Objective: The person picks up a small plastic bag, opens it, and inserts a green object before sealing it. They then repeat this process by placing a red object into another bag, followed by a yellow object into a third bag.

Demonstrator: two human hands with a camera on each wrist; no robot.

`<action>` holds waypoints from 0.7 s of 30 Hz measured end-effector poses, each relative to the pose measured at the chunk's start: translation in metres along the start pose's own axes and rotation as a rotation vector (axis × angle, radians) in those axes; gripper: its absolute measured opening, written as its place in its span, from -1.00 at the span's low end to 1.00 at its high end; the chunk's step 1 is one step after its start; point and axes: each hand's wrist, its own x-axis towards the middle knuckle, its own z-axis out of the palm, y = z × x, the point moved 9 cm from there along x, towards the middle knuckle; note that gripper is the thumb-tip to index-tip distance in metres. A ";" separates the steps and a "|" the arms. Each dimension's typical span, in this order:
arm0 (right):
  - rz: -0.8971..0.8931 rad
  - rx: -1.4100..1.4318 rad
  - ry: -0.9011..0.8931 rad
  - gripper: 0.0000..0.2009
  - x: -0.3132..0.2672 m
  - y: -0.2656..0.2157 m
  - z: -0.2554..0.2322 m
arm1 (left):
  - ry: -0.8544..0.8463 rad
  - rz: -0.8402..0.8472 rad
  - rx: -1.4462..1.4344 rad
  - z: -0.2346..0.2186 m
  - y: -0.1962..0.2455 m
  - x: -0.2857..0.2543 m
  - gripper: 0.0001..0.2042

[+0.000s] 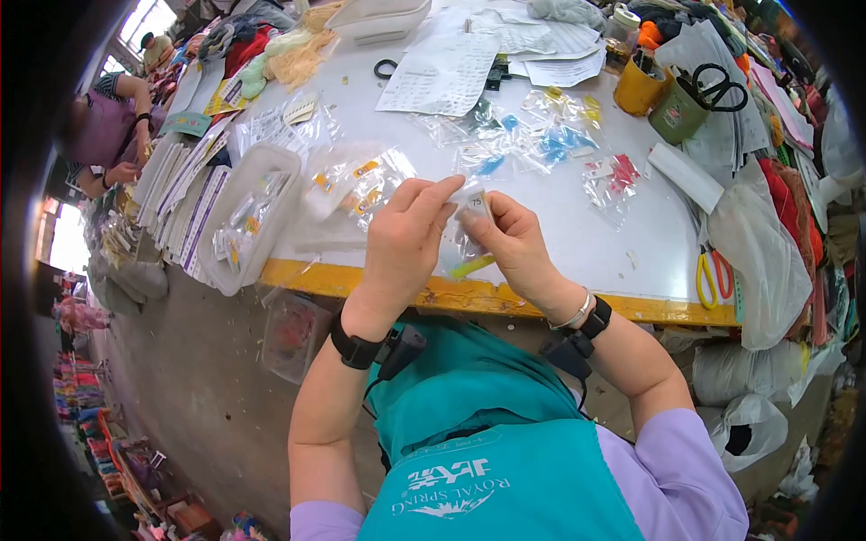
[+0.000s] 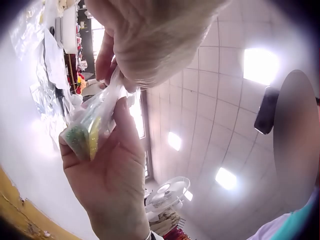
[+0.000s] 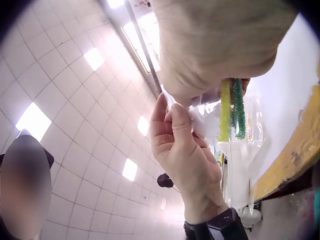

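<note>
Both hands meet over the front of the table around a small clear plastic bag (image 1: 475, 206) with a white label reading 75. My left hand (image 1: 404, 243) pinches its upper edge between thumb and fingers. From the other side my right hand (image 1: 516, 242) grips the bag, thumb on its face. Inside are a yellow strip (image 3: 225, 110) and a green strip (image 3: 239, 107), both grainy like beadwork. The yellow one's end shows below the fingers in the head view. In the left wrist view the bag (image 2: 102, 112) slants down into the right palm.
A white plastic bin (image 1: 290, 171) of small packets stands left, beside bags with orange labels (image 1: 365, 171). Packets with blue pieces (image 1: 564, 144) and one with red (image 1: 621, 176) lie beyond the hands. Scissors (image 1: 713, 275) lie at the right edge. Another person (image 1: 113, 135) is far left.
</note>
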 end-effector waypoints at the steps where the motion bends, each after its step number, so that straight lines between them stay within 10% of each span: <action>1: -0.018 -0.014 0.005 -0.85 0.001 0.000 -0.001 | 0.014 0.000 0.014 0.000 0.002 0.001 -0.63; 21: -0.103 -0.427 -0.086 -0.85 0.001 0.014 -0.014 | -0.062 -0.069 0.165 0.017 -0.014 -0.004 -0.89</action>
